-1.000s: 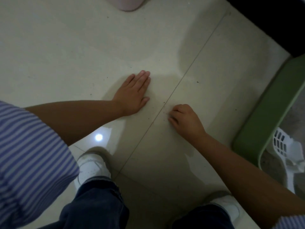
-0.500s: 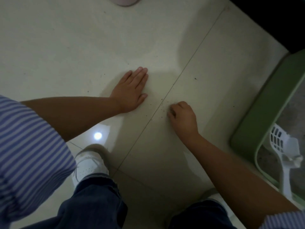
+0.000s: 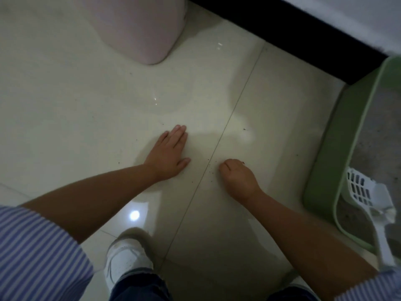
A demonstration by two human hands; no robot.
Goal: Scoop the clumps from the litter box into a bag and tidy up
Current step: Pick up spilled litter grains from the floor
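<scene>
My left hand [image 3: 168, 153] lies flat on the pale floor tile, fingers together and palm down. My right hand [image 3: 237, 177] rests on the floor just right of the tile seam with its fingers curled under; small dark litter grains [image 3: 211, 169] are scattered around its fingertips. Whether it holds any grains is hidden. The green litter box [image 3: 325, 161] stands at the right, filled with grey litter [image 3: 382, 135]. A white slotted scoop [image 3: 366, 196] leans inside its near corner, handle toward me.
A pale pink bin [image 3: 141, 29] stands on the floor at the top left. A dark baseboard [image 3: 282, 33] runs along the wall at the top right. My white shoe [image 3: 125, 259] is planted below the left arm. A few stray grains [image 3: 244, 129] lie farther up the tile.
The view has tilted up, so the pink bin and baseboard now show. Both hands stay on the floor, the right one still curled by the seam.
</scene>
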